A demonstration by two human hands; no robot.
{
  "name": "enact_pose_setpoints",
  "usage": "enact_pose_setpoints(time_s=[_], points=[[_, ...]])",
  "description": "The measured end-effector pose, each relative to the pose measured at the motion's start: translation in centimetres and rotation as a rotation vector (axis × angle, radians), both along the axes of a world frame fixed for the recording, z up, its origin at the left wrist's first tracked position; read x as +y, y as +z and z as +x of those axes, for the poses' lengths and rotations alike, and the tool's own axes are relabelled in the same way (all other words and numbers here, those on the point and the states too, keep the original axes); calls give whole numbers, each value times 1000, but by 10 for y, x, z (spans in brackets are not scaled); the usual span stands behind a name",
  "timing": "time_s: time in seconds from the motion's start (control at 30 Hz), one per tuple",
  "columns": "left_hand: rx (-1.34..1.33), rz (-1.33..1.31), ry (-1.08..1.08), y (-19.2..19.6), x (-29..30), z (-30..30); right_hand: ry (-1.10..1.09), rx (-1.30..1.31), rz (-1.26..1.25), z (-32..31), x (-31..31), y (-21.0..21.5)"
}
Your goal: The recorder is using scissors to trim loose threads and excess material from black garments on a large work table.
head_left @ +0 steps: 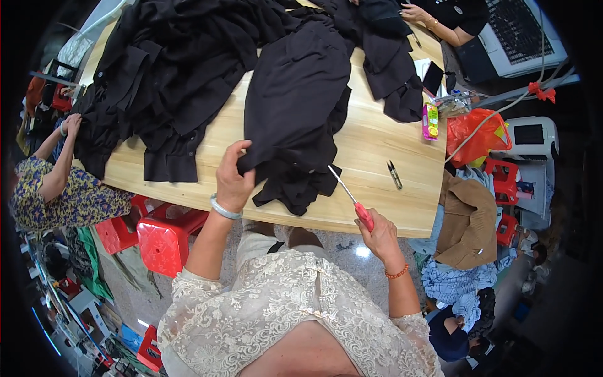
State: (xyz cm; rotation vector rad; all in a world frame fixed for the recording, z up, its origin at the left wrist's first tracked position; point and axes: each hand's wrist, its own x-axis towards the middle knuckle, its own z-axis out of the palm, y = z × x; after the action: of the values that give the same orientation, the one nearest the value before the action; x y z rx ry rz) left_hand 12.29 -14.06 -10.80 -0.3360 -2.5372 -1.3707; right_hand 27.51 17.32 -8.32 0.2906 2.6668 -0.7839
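**Black cloth held at the edge, thin tool ready**

The soft black cloth garment [295, 107] lies spread on the pale wooden counter [377, 144], with its bottom end bunched near the close edge. The left hand [233, 179] is closed on a fold of that cloth, pinching it up off the wood. The right hand [379, 235] is closed around the red handle of a thin metal pointed tool [349, 196], and the tip points at the crumpled hem.

The cloth looks light and floppy. I think it would slide and bunch up with a small pull, so it seems best to hold it by a fold close to the spot being worked on, to keep that part tight. It does not look like it could break, but the sharp tip could snag it.

A big heap of dark clothes [169, 69] sits farther back on the left. Small black snips [394, 174] lie alone on the wood to the right. A red plastic stool [166, 242] stands below the counter edge. Another person in a flowered top [56, 195] sits at the left side and reaches into the heap.
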Motion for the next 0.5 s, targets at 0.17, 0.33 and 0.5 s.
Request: enact_pose_setpoints(time_s=[0.17,0.33,0.5], points=[[35,-145,261,-26,-33,12,30,4,-21,-3,-7,-1],[350,-92,228,5,-12,3,44,58,-85,-7,-5,-2],[286,-104,123,-16,-5,8,81,86,-96,-20,-13,8]])
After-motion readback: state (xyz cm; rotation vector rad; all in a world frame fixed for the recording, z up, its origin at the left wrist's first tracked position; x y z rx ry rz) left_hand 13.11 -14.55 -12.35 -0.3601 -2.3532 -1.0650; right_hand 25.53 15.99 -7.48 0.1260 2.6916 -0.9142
